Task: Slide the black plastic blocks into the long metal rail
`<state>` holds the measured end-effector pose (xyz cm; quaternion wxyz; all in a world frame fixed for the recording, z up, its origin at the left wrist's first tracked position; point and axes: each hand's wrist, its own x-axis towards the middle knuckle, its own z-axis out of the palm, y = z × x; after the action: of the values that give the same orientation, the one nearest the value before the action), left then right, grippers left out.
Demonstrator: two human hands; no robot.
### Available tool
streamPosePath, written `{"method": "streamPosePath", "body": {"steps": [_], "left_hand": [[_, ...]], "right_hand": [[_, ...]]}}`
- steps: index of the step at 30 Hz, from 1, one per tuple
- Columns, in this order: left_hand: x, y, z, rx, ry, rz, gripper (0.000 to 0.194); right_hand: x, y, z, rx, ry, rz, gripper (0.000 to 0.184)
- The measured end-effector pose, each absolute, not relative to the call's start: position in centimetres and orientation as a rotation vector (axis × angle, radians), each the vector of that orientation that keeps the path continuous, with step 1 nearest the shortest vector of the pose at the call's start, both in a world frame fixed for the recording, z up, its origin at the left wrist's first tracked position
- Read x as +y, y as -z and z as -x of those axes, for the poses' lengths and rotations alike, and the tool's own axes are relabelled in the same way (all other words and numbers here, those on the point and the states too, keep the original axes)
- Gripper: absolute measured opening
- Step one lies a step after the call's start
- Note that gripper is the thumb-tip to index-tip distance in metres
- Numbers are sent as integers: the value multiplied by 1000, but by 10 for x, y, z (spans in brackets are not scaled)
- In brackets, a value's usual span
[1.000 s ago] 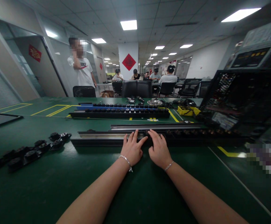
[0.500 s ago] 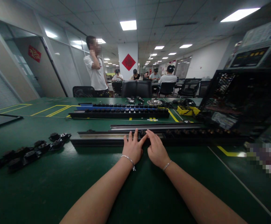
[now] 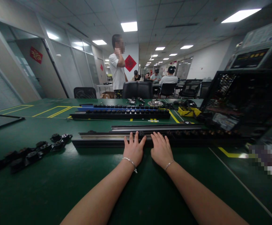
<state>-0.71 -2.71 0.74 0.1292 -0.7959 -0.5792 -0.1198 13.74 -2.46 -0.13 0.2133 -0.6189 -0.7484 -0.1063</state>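
Hands spread open on black rail; black parts left, yellow box beyond, computer case right.

Looks like an office floor used as an assembly workshop. Has ceiling light panels, glazed partitions and office chairs. Also shows a green worktop with yellow line markings, long black rails, loose black parts and a metal dish. Further back, includes people seated at tables.
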Motion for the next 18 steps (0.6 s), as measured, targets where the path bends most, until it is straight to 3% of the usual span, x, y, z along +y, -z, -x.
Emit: {"method": "streamPosePath", "body": {"steps": [18], "left_hand": [[-31,-13,12,-1767,344,2202,47]], "right_hand": [[-23,4,-138,-2056,325,1674,56]]}}
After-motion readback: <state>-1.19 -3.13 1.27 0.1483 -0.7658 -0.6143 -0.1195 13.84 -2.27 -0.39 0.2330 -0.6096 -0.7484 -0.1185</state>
